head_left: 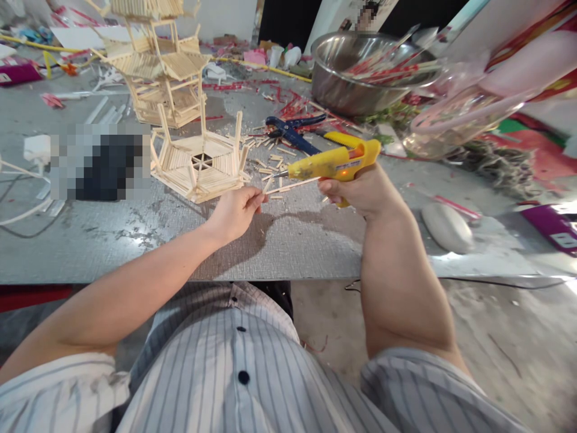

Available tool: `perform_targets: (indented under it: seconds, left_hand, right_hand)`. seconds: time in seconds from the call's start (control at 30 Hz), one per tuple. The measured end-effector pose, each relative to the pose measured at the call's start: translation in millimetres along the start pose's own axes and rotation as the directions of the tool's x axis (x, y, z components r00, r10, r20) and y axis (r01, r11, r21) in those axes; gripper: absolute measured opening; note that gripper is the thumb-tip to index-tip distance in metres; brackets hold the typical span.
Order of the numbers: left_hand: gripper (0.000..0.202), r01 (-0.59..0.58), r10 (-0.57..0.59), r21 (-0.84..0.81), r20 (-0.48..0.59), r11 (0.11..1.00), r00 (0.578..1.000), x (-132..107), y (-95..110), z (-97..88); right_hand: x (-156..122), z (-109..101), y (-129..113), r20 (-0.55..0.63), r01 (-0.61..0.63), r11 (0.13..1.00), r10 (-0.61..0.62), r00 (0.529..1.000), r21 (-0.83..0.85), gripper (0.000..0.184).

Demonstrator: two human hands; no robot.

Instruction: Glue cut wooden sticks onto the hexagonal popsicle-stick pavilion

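Observation:
My right hand (356, 189) is wrapped round the handle of a yellow hot glue gun (331, 163), whose metal nozzle points left. Just below that nozzle, my left hand (237, 210) pinches a short wooden stick (268, 184) between thumb and fingertips. The nozzle tip is very near the stick; I cannot tell whether they touch. Beyond my left hand sits a six-sided frame (220, 157) of thin wooden sticks with upright posts at its corners. Behind it stands a tiered wooden-stick pagoda (166, 66), its top cut off by the picture edge.
Cut stick pieces (277, 159) lie scattered near blue-handled cutters (293, 131). A steel bowl (333, 78) holds red-and-white wrapped sticks. A blurred dark object (108, 168) lies left, a white rounded object (446, 228) right. The table's edge (315, 278) runs close to my body.

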State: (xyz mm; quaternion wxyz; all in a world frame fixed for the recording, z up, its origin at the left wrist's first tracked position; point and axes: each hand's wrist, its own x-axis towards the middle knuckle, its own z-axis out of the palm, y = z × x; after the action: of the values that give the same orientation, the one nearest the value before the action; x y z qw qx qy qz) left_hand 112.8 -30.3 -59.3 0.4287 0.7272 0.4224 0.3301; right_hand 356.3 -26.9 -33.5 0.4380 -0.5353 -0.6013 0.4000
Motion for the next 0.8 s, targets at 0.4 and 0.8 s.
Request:
perform_targets:
  seconds: [0.4, 0.8]
  left_hand:
    - [0.019, 0.043, -0.064, -0.163, -0.124, 0.986, 0.990, -2.0, 10.2, -3.5]
    - [0.021, 0.089, -0.151, -0.397, -0.128, 0.913, 0.980, -1.6, 15.2, -3.0]
  right_hand:
    - [-3.0, 1.5, -3.0, 0.032, -0.002, 0.999, 0.001, 0.999, 0.034, 0.039]
    - [-1.6, -6.1, 2.4, 0.139, -0.032, 0.997, 0.023, 0.990, 0.064, 0.035]
